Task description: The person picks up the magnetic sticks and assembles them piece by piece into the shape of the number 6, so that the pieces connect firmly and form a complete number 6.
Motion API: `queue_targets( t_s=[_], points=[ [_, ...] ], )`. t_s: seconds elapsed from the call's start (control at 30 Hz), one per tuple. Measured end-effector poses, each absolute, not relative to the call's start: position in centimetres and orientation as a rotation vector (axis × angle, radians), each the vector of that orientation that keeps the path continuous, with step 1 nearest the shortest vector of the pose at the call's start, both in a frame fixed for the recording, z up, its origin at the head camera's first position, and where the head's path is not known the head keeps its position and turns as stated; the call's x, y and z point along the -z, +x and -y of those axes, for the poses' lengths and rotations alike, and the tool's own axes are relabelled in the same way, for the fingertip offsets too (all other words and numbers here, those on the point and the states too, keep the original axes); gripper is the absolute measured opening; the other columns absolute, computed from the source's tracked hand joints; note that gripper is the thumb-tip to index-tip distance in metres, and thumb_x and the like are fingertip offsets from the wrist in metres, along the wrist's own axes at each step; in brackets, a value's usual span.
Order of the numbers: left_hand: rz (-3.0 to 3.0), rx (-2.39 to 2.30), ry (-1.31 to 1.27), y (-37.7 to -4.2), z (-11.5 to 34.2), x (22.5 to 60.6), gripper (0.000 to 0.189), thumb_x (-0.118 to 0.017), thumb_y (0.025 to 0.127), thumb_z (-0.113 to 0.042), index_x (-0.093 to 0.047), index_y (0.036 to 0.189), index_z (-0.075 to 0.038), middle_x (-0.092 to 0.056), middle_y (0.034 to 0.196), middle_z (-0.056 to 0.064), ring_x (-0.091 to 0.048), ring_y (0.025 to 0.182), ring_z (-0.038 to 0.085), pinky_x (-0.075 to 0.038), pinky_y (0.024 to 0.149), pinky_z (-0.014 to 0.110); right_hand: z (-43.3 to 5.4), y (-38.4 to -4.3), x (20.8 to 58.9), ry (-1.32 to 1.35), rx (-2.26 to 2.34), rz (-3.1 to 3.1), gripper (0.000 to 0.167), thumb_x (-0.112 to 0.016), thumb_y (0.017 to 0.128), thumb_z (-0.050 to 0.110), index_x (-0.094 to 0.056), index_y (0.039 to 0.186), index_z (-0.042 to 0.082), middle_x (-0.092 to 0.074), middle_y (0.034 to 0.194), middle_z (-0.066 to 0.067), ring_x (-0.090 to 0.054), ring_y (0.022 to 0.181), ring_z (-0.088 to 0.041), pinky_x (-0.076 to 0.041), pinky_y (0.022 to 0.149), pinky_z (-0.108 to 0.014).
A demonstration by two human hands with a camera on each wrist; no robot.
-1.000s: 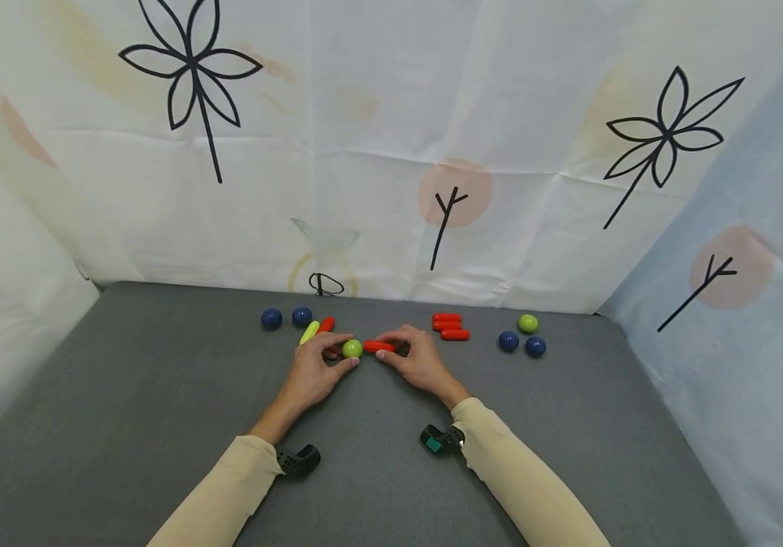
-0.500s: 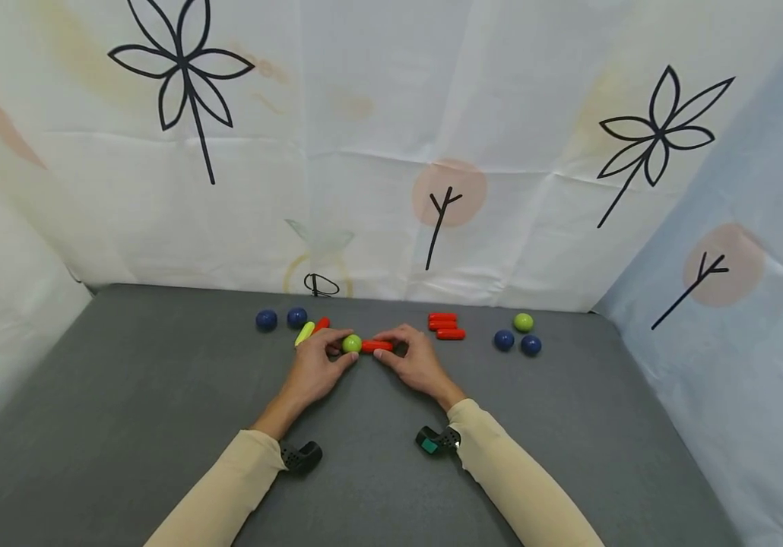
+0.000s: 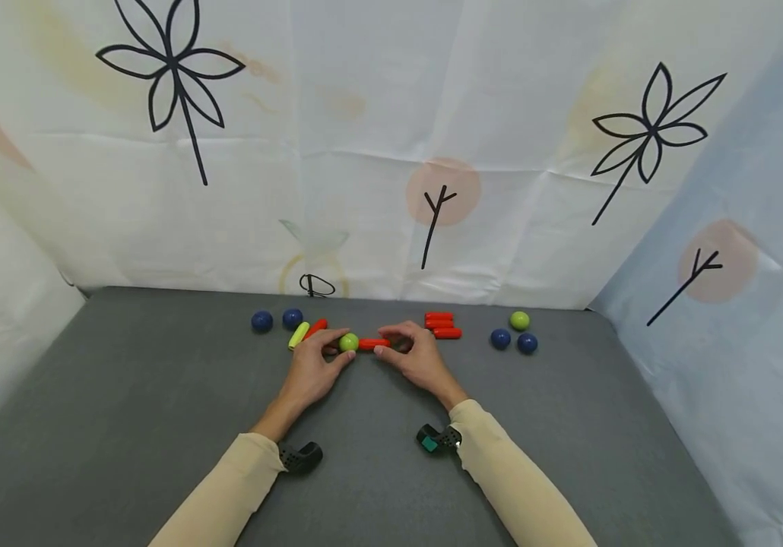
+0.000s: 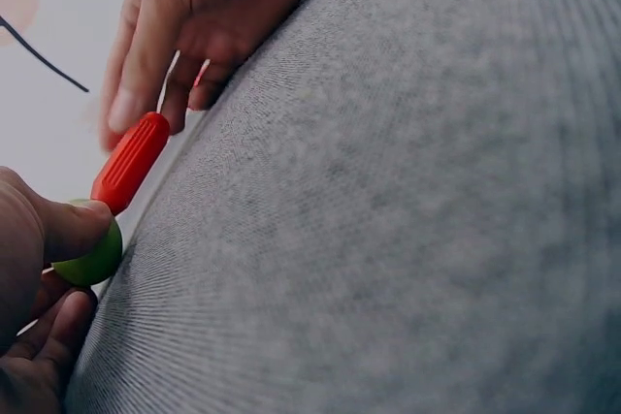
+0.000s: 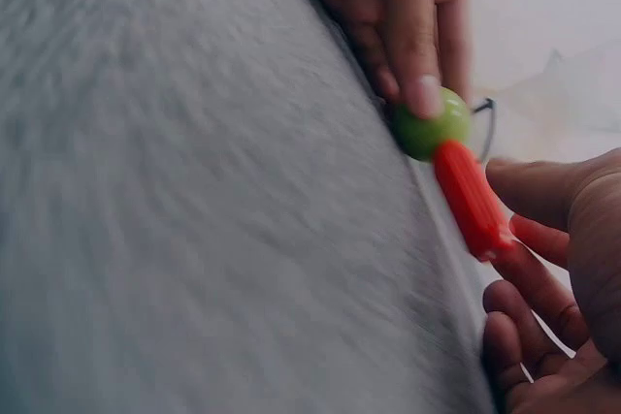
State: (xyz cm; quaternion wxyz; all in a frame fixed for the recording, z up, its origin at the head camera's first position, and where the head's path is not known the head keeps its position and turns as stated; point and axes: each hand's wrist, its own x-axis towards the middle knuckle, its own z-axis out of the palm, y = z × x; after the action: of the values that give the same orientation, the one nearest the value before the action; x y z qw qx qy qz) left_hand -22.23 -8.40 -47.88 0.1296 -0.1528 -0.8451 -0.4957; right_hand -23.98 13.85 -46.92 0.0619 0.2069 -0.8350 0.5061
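In the head view my left hand [image 3: 312, 372] pinches a light green ball [image 3: 348, 343] between thumb and fingers. A ridged red stick [image 3: 373, 345] extends right from the ball, its left end touching it. My right hand [image 3: 422, 365] is around the stick's free end with thumb and fingers spread. The right wrist view shows the right thumb standing off the red stick [image 5: 471, 201], while a fingertip lies close to its end; contact there is unclear. Seen from the left wrist, the left thumb presses on the green ball [image 4: 92, 257].
Behind the left hand lie a yellow-green stick [image 3: 299, 336], another red stick [image 3: 316, 328] and two dark blue balls [image 3: 261, 322]. Several red sticks [image 3: 439, 324] lie beyond the right hand. Farther right are a green ball [image 3: 519, 320] and two blue balls [image 3: 527, 344]. A printed curtain [image 3: 364, 152] borders the grey table [image 3: 159, 395].
The red stick, earlier apart from the green ball, has come left against it. My right thumb and fingers have since parted from the stick. The head view has shifted slightly.
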Motion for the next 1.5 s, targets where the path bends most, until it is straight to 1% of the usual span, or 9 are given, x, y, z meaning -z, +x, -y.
queue_targets(
  t_s=[0.17, 0.33, 0.47, 0.67, 0.83, 0.97, 1.03, 1.27, 1.5],
  points=[
    [2.453, 1.432, -0.453, -22.3, 8.5, 48.1, 0.044, -0.082, 0.085, -0.004, -0.069, 0.126, 0.004, -0.070, 0.115, 0.018, -0.068, 0.095, 0.028, -0.055, 0.084, 0.044, -16.5, -23.9, 45.5, 0.580, -1.481, 2.450, 0.033, -0.081, 0.088, 0.008, -0.072, 0.117, -0.004, -0.068, 0.110, -0.016, -0.065, 0.099, -0.035, -0.053, 0.082, -0.047],
    [2.447, 1.440, -0.454, -22.3, 8.6, 48.1, 0.044, -0.082, 0.085, -0.003, -0.069, 0.126, 0.004, -0.070, 0.115, 0.018, -0.068, 0.095, 0.029, -0.056, 0.084, 0.043, -20.4, -23.6, 43.9, 0.432, -1.317, 2.440, 0.032, -0.080, 0.088, 0.009, -0.073, 0.118, -0.002, -0.066, 0.110, -0.018, -0.063, 0.099, -0.037, -0.050, 0.083, -0.051],
    [2.446, 1.445, -0.450, -22.2, 8.6, 48.0, 0.044, -0.082, 0.085, -0.003, -0.068, 0.126, 0.004, -0.070, 0.115, 0.018, -0.068, 0.095, 0.029, -0.056, 0.084, 0.043, -24.2, -23.4, 43.7, 0.321, -1.192, 2.408, 0.031, -0.081, 0.087, 0.007, -0.073, 0.116, -0.002, -0.065, 0.110, -0.020, -0.059, 0.101, -0.038, -0.047, 0.085, -0.054],
    [2.452, 1.442, -0.448, -22.1, 8.5, 48.0, 0.044, -0.082, 0.085, -0.004, -0.068, 0.126, 0.003, -0.069, 0.116, 0.017, -0.068, 0.096, 0.028, -0.056, 0.084, 0.043, -29.7, -22.9, 44.7, 0.095, -1.082, 2.354, 0.032, -0.080, 0.087, 0.006, -0.072, 0.115, -0.005, -0.063, 0.109, -0.024, -0.054, 0.103, -0.040, -0.039, 0.086, -0.052],
    [2.453, 1.433, -0.441, -22.2, 8.5, 48.1, 0.043, -0.082, 0.085, -0.004, -0.069, 0.126, 0.003, -0.070, 0.115, 0.017, -0.068, 0.095, 0.027, -0.056, 0.083, 0.042, -32.9, -22.1, 45.3, -0.022, -1.125, 2.421, 0.037, -0.078, 0.088, 0.008, -0.068, 0.121, -0.007, -0.063, 0.118, -0.026, -0.054, 0.108, -0.039, -0.038, 0.090, -0.047],
    [2.461, 1.429, -0.442, -22.4, 8.5, 48.2, 0.042, -0.081, 0.086, -0.006, -0.069, 0.126, 0.002, -0.070, 0.116, 0.016, -0.068, 0.095, 0.027, -0.055, 0.084, 0.042, -34.1, -21.6, 45.9, -0.073, -1.178, 2.525, 0.044, -0.078, 0.090, 0.015, -0.065, 0.127, -0.006, -0.063, 0.125, -0.025, -0.056, 0.111, -0.033, -0.039, 0.091, -0.038],
    [2.463, 1.425, -0.443, -22.4, 8.5, 48.2, 0.043, -0.082, 0.086, -0.006, -0.069, 0.126, 0.002, -0.070, 0.116, 0.016, -0.068, 0.095, 0.026, -0.055, 0.084, 0.042, -34.4, -21.5, 46.1, -0.080, -1.183, 2.554, 0.046, -0.078, 0.091, 0.018, -0.065, 0.128, -0.005, -0.063, 0.126, -0.025, -0.056, 0.113, -0.033, -0.039, 0.091, -0.036],
    [2.457, 1.431, -0.450, -22.3, 8.6, 48.1, 0.044, -0.082, 0.085, -0.004, -0.069, 0.126, 0.002, -0.070, 0.116, 0.017, -0.068, 0.095, 0.028, -0.055, 0.085, 0.043, -34.6, -21.4, 46.5, -0.093, -1.151, 2.594, 0.046, -0.079, 0.091, 0.020, -0.066, 0.128, -0.004, -0.063, 0.126, -0.026, -0.057, 0.114, -0.035, -0.040, 0.092, -0.037],
    [2.461, 1.414, -0.450, -22.3, 8.7, 48.2, 0.043, -0.082, 0.085, -0.005, -0.069, 0.126, 0.002, -0.070, 0.117, 0.017, -0.068, 0.095, 0.028, -0.055, 0.084, 0.043, -34.3, -21.4, 46.6, -0.111, -1.151, 2.575, 0.044, -0.078, 0.091, 0.018, -0.066, 0.127, -0.004, -0.064, 0.125, -0.026, -0.058, 0.112, -0.034, -0.041, 0.090, -0.034]
  ],
)
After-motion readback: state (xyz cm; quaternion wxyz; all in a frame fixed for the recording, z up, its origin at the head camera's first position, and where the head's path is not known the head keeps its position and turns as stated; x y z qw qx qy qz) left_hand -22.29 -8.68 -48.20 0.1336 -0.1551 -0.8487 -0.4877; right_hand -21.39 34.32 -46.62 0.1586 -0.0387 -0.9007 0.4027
